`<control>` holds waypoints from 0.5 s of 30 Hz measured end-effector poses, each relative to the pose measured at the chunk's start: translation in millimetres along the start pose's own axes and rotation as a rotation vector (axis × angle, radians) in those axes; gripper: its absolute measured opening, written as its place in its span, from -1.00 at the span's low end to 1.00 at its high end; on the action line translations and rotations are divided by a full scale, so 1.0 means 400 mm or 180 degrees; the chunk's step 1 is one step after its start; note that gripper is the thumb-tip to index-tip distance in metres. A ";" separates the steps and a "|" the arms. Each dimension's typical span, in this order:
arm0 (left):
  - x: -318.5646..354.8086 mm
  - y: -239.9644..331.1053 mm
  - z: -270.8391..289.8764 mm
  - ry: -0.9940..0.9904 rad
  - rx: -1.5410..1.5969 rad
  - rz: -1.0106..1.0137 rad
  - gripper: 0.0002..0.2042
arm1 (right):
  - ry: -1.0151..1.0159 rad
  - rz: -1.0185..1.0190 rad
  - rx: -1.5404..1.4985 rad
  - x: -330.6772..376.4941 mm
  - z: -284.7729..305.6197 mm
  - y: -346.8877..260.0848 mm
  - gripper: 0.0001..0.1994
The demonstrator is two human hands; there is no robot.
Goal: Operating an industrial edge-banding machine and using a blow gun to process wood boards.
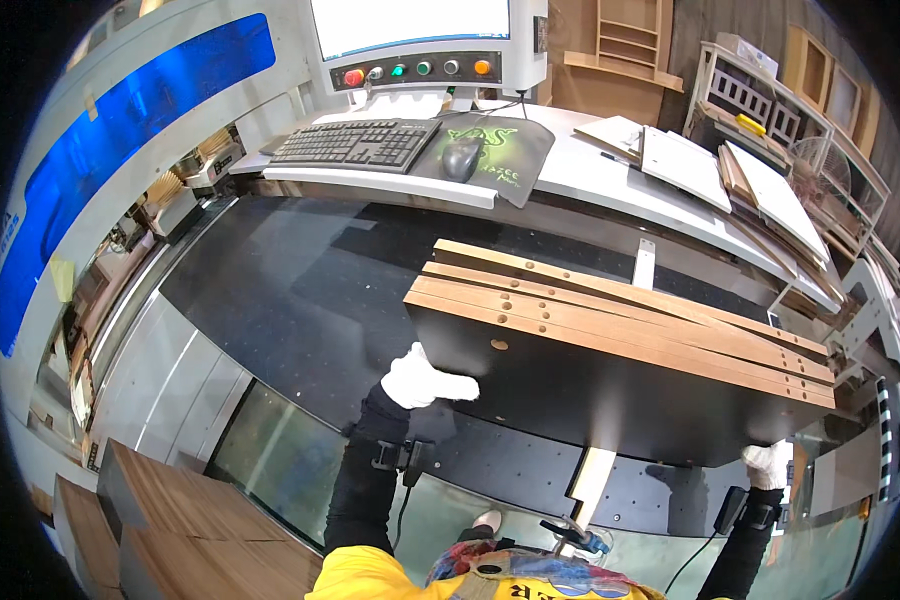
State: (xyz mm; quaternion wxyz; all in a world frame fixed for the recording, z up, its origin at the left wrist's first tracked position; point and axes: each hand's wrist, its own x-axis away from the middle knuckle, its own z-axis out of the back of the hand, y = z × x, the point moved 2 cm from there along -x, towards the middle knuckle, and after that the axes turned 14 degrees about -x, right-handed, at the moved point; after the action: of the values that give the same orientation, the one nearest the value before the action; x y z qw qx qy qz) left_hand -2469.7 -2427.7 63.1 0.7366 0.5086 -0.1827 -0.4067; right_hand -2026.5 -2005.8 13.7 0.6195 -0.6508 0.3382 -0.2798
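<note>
Several black boards (570,385) stand on edge, pressed face to face. Their pale wooden edges (610,325) point up and have round drilled holes near both ends. My left hand (425,380), in a white glove, grips the stack at its left end, thumb along the front face and the other fingers partly hidden. At the lower right corner my right hand (767,465), also gloved in white, holds the other end; its fingers are partly hidden. The boards fan slightly apart along the top. Beneath them lies a dark machine table (300,270).
Beyond the table, a white desk (595,180) bears a keyboard (355,145), a mouse (461,158) and loose panels (685,165). A button panel (417,70) sits under a screen (410,25). Wood-grain boards (200,520) are stacked at lower left. A blue-windowed machine cover (140,140) rises leftward.
</note>
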 end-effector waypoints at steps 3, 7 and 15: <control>-0.002 -0.044 -0.033 0.0447 0.0615 -0.0216 -0.58 | 0.0654 0.0447 -0.0281 -0.012 -0.017 0.017 -0.28; -0.012 -0.077 -0.042 0.0779 0.1223 -0.0563 -0.57 | 0.0602 0.0719 -0.0282 -0.016 -0.060 0.000 -0.17; -0.025 -0.152 0.136 0.1398 0.0096 -0.0717 -0.71 | 0.0754 0.0385 -0.0099 -0.012 -0.314 -0.071 -0.37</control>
State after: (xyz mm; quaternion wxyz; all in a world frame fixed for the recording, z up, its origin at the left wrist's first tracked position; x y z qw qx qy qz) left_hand -2538.0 -2461.8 32.7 0.7010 0.6128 0.0336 -0.3631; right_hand -2125.1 -2079.6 51.7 0.5808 -0.6012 0.4519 -0.3115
